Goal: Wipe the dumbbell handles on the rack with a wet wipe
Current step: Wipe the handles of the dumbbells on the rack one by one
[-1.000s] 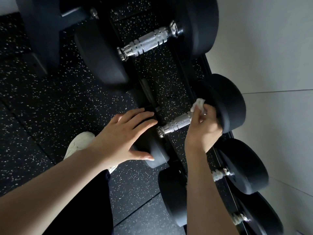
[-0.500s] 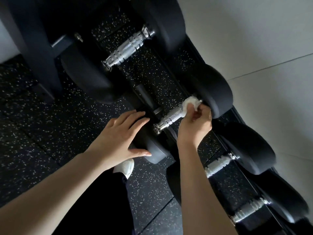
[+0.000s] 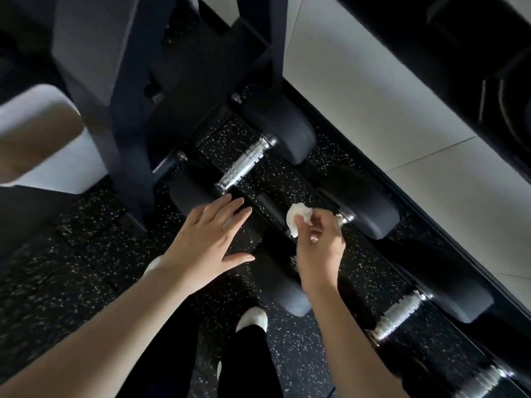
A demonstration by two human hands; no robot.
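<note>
The right hand [image 3: 319,248] has its fingers curled round a crumpled white wet wipe [image 3: 296,218], holding it against the handle [image 3: 344,218] of the middle dumbbell [image 3: 370,211] on the rack [image 3: 126,124]; only the handle's chrome far end shows past the knuckles. The left hand [image 3: 207,245] holds nothing, its fingers straight and spread over that dumbbell's dark near end. A second dumbbell [image 3: 244,165] lies just beyond the middle one and a third [image 3: 399,317] lies on its nearer side, both with bare chrome handles.
</note>
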